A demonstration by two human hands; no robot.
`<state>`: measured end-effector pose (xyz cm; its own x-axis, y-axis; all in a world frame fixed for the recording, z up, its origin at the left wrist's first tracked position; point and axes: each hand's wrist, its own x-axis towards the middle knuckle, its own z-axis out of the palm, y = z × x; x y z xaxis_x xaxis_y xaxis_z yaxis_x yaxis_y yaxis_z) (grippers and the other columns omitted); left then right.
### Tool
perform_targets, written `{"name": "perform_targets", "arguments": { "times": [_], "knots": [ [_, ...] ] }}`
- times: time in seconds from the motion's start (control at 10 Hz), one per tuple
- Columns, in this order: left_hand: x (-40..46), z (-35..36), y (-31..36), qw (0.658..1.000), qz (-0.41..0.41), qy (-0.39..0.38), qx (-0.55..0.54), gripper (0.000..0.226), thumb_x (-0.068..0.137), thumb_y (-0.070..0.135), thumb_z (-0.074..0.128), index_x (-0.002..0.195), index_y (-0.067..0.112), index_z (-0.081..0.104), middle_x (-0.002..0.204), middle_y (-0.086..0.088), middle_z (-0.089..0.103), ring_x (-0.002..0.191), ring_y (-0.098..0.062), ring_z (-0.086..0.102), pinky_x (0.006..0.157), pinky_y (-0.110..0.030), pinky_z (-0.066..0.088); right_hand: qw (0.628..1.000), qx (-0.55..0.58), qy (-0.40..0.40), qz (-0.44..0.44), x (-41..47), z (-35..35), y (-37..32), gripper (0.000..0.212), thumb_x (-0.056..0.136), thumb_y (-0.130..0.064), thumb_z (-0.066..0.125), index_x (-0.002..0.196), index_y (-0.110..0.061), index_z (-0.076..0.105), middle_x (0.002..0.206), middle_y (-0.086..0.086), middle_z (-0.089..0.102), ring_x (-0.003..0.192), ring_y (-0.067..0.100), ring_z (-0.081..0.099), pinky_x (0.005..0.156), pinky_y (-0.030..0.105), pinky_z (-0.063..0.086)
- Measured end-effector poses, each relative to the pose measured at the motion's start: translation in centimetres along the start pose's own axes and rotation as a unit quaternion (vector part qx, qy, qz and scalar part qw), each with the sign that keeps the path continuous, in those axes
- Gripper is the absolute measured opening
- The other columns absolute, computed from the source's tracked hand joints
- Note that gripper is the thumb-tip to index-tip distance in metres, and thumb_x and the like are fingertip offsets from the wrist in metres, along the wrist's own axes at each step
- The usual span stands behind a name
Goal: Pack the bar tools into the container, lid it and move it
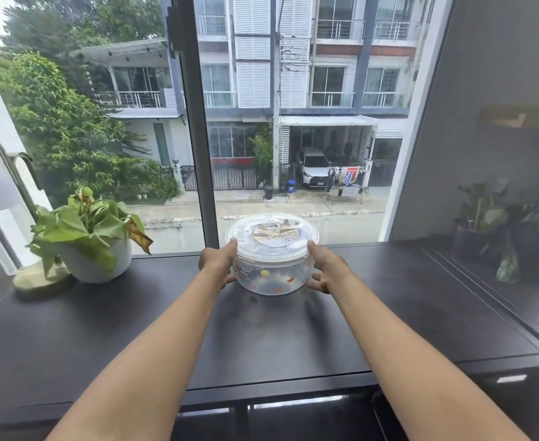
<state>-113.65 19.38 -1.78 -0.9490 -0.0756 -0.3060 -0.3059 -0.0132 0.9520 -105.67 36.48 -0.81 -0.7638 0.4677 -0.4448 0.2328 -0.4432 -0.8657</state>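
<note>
A lidded clear container [273, 264] is gripped at the dark bench's [102, 329] far edge; it is clamped between left hand [219, 262] and right hand [327, 270].

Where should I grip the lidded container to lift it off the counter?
Take the container by its curved side wall below the lid, one hand from each side, as the left hand and right hand sit now. Round and wide, it probably suits two opposed palms best.
</note>
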Motion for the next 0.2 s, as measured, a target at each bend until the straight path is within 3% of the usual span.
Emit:
{"name": "perform_targets", "arguments": {
  "times": [0.1, 0.2],
  "knots": [
    [-3.0, -2.5, -0.5, 0.991, 0.112, 0.023, 0.062, 0.042, 0.084, 0.055, 0.055, 0.076, 0.014, 0.053, 0.085, -0.005, 0.054, 0.079, -0.025, 0.055, 0.08, -0.043, 0.057, 0.997, -0.044, 0.03, -0.048, -1.4, -1.2, -1.0, 0.052, 0.088, -0.041, 0.06, 0.129, -0.011, 0.051, 0.139, 0.007, 0.048, 0.127, 0.029, 0.045, 0.097, 0.045, 0.044],
    [-5.3, -5.5, -2.9, 0.971, 0.216, 0.045, 0.095, 0.031, 0.086, 0.052, 0.054, 0.08, 0.023, 0.059, 0.081, 0.003, 0.063, 0.077, -0.018, 0.062, 0.078, -0.038, 0.056, 0.992, -0.037, 0.004, -0.123, -3.4, -2.9, -2.9, 0.033, 0.089, -0.037, 0.059, 0.112, -0.013, 0.059, 0.135, 0.008, 0.054, 0.118, 0.028, 0.05, 0.093, 0.044, 0.048]
  ]
}}
